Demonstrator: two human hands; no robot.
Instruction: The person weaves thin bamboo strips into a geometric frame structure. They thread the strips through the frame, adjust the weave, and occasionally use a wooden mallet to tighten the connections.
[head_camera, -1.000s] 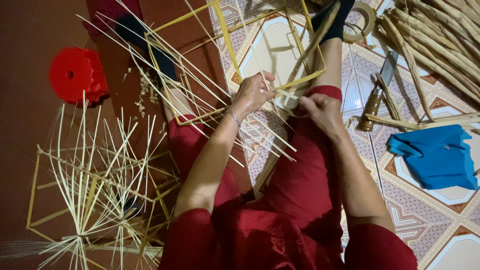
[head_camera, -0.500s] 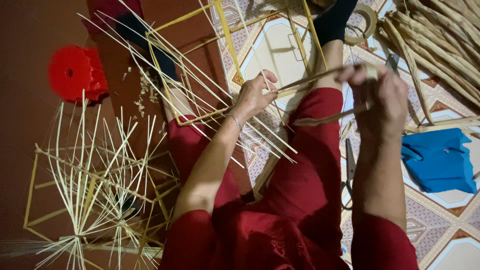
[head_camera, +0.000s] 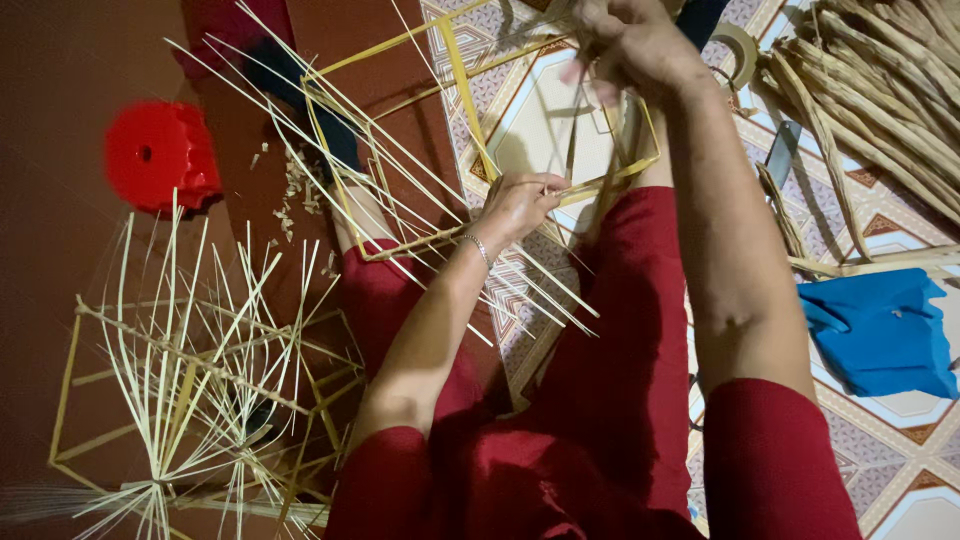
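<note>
Pinching the bamboo frame (head_camera: 420, 130), left hand (head_camera: 520, 205); right hand (head_camera: 630, 45) grip holds a strip (head_camera: 610, 170).

No packages, labels, signs or screens anywhere among the things on the floor.
</note>
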